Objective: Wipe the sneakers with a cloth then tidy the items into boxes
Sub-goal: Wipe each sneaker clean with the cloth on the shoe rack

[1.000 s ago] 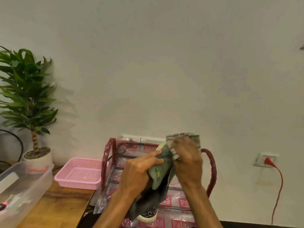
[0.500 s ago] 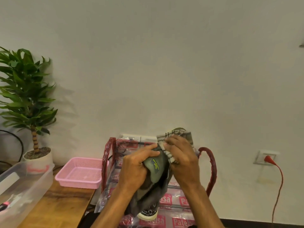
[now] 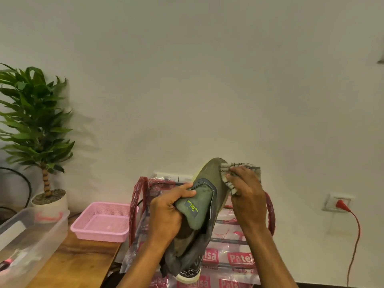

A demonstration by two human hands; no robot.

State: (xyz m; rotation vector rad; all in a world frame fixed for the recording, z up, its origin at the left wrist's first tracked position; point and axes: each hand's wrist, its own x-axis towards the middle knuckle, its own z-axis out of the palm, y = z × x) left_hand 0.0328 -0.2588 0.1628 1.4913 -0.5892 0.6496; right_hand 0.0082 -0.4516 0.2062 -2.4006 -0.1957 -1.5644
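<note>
— Two bare hands hold one sneaker up in front of a plain pale wall. What would you like to know first?

— Where is the sneaker, and how does it sit?

— The sneaker (image 3: 209, 183) is olive green and rests on no surface. It is held in the air just past the right edge of a wooden table (image 3: 79, 262), in front of a plastic-wrapped frame (image 3: 239, 258) with dark red curved sides. Its toe points up. Its heel hangs down at the lower edge of the view, where a pale sole shows. A yellow-green label on the tongue reads "KNITWEAR".

— What is each hand doing?

— The left hand (image 3: 166, 215) grips the sneaker at its opening, with the thumb laid across the top of the tongue and the other fingers curled round it. The right hand (image 3: 245, 196) holds a grey-and-white checked cloth (image 3: 249, 169) and presses it against the right side of the toe. Its fingers are bent over the cloth, which sticks out above them.

— And the table?

— A pink mesh basket (image 3: 97, 235) sits at the table's far right corner. A clear plastic box (image 3: 31, 235) lies along the left edge; the things inside it are too blurred to name. Behind the box, by the wall, stands a potted plant (image 3: 35, 121) with long green leaves in a white pot.

— Anything on the wall?

— Low on the right is a white socket (image 3: 337, 202) with a red plug in it, and a red cable (image 3: 355, 235) hangs down from the plug.
</note>
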